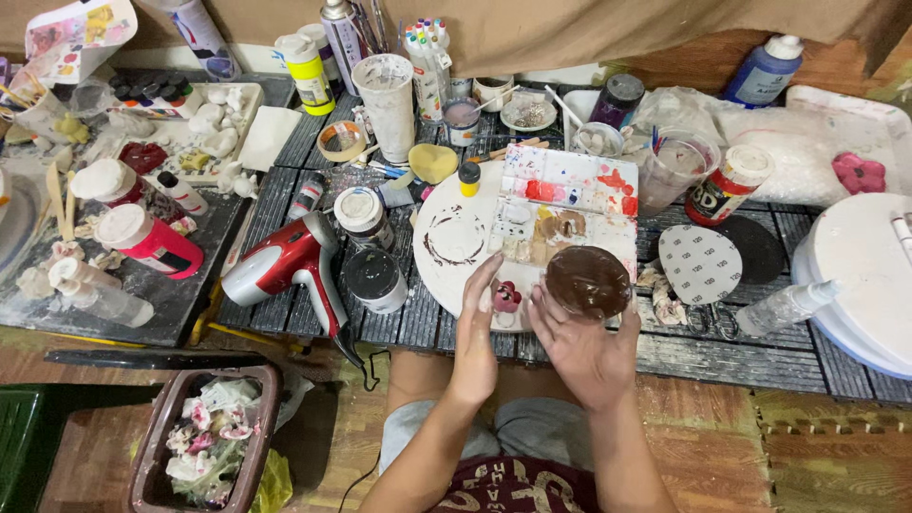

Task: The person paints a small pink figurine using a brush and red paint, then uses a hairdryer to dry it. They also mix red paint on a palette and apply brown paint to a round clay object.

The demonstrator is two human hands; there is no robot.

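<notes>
Two bare hands: left hand (475, 334), right hand (583, 347). One red and silver hair dryer (285, 261) at 9 o'clock. One round brown disc (588, 281). One round white plate (454, 237). One blue bottle (766, 68) at 1 o'clock. One brown waste bin (204, 439) at 8 o'clock.

The white round board (860, 275) at the right is cut off by the edge; the hands hide the sides of the small pink figure (506, 296).

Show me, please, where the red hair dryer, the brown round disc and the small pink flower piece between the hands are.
red hair dryer (285, 258), head view, on its red body.
brown round disc (588, 281), head view, on its centre.
small pink flower piece (506, 296), head view, on its middle.
</notes>
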